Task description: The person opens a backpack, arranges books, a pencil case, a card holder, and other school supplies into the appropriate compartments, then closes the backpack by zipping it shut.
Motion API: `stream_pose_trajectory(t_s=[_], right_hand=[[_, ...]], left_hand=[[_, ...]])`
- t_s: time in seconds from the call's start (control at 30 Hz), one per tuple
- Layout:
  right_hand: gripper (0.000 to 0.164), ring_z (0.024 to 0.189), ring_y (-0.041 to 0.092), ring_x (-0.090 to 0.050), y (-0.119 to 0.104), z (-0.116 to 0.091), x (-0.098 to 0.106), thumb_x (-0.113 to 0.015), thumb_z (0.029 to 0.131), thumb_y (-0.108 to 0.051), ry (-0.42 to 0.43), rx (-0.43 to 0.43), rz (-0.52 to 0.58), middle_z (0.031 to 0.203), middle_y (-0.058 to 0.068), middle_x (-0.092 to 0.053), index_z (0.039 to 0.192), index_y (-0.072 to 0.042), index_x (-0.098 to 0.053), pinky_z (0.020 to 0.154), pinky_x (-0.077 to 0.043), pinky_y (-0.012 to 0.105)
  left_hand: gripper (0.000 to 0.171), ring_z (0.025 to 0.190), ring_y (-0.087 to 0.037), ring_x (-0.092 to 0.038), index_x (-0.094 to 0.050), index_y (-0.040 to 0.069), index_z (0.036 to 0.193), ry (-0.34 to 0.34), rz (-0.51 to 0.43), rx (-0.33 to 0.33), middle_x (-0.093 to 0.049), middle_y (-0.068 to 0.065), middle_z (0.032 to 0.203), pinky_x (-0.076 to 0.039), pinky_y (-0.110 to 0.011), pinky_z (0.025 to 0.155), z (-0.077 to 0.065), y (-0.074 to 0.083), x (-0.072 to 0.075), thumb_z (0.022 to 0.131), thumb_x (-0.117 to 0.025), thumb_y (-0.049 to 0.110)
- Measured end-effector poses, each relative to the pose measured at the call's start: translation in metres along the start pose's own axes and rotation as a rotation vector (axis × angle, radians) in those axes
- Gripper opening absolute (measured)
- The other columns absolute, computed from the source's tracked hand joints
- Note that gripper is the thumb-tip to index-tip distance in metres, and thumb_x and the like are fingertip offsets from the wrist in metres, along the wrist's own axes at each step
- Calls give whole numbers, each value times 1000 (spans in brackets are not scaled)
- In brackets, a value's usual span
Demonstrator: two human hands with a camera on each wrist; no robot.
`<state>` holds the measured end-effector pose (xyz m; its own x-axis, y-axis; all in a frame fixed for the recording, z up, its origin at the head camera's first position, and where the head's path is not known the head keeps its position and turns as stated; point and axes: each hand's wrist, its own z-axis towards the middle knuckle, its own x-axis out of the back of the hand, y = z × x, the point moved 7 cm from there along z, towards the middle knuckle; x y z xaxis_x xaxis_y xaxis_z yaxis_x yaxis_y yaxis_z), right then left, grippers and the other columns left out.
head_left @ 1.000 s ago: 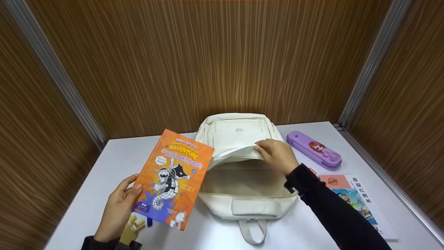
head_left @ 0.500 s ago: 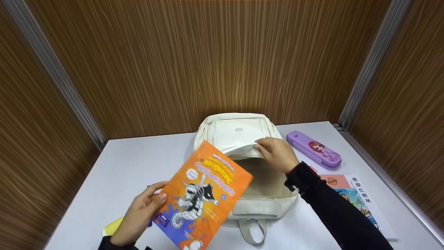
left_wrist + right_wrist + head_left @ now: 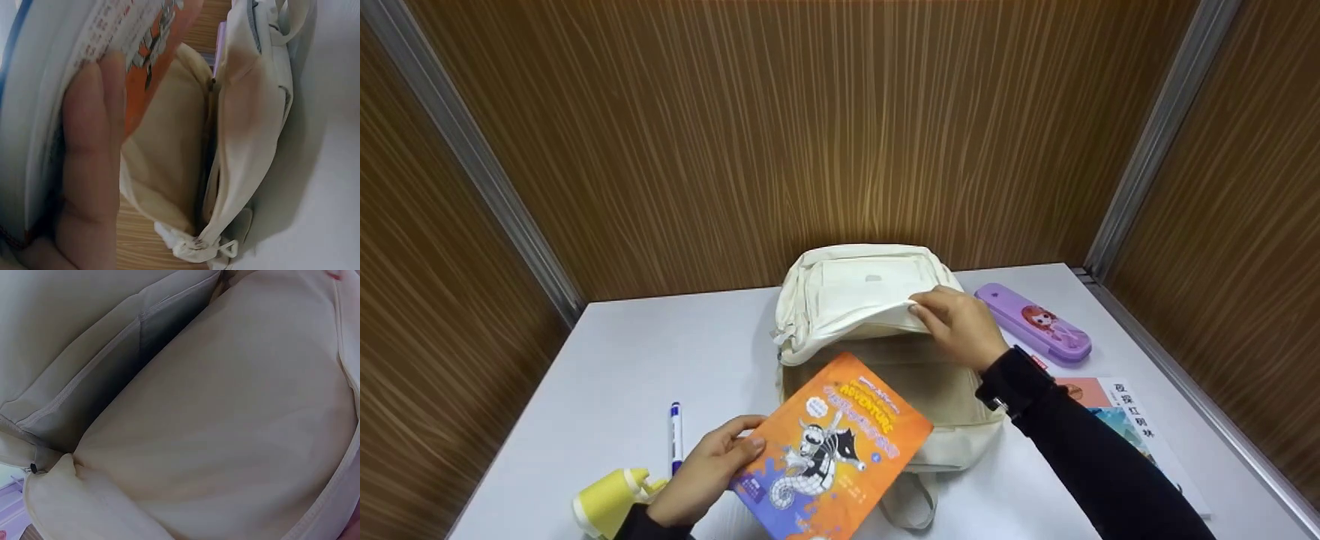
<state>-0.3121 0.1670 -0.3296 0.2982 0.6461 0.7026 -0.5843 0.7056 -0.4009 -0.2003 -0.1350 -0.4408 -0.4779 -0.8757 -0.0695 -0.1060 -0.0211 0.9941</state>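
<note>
Left hand [image 3: 709,469], one: I have it clamped on an orange book [image 3: 851,439], thumb on the front cover, other fingers behind. Book: illustrated cover, blue-violet at one lower corner; held tilted before the mouth of the backpack, overlapping it in the head view. Whether its upper corner crosses the rim I cannot tell.

Right hand [image 3: 964,330], one: thumb and fingers pinched on the upper rim of the backpack's mouth, which gapes. Dark band at the wrist, black sleeve beyond.

Backpack [image 3: 874,292], one, cream: lying near the middle of the table's far edge, carry loop [image 3: 911,506] toward the near side. Pale lining; inner pocket [image 3: 107,377] seen from my right wrist view.

Marker [image 3: 676,435], one, white with blue ends: on the table, left of the backpack.

Yellow item [image 3: 611,499], one, pale end: near the table's left edge, beside the left hand's sleeve; kind unclear to me.

Pencil case [image 3: 1035,322], one, purple, figure on lid: near the far right corner.

Second book [image 3: 1132,427], one: flat toward the right edge, partly under my right sleeve in view.

Table [image 3: 660,352]: white.
</note>
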Motion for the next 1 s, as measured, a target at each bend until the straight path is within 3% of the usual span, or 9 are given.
stream_pose_trajectory(t_s=[0.17,0.3,0.63,0.83,1.0], right_hand=[[12,73,14,-59,-5,0,4,-68,92,-16,31,55,-3,83,3,-68,98,-10,-76,69,-50,37],[12,71,12,-56,-10,0,5,-67,92,-16,27,79,4,82,3,-67,99,-10,-76,66,-48,33],[12,69,7,-54,-14,-6,6,-68,91,-13,27,126,37,83,0,-68,99,-10,-76,64,-48,27],[11,71,6,-55,-14,-10,5,-68,91,-11,22,158,80,84,0,-68,99,-10,-76,64,-47,24],[11,70,5,-54,-14,-13,5,-69,90,-10,18,192,98,83,-1,-68,98,-11,-76,63,-46,24]], left_hand=[[50,68,-7,-68,-35,-9,140,119,-46,53,-70,2,84,-57,-23,60,18,-10,-3,101,-49,18],[47,64,-7,-66,-35,-8,139,191,-51,52,-68,2,82,-56,-23,57,32,-16,-8,101,-48,17],[49,69,-9,-64,-28,-12,141,325,-103,56,-65,-9,96,-57,-26,62,61,-32,-22,103,-40,16],[49,86,-18,-64,-25,-14,142,410,-102,37,-54,-29,122,-58,-34,76,80,-34,-25,103,-37,12],[52,116,-41,-55,-23,-21,141,508,38,-23,-43,-39,136,-48,-47,101,96,-31,-24,100,-40,5]])
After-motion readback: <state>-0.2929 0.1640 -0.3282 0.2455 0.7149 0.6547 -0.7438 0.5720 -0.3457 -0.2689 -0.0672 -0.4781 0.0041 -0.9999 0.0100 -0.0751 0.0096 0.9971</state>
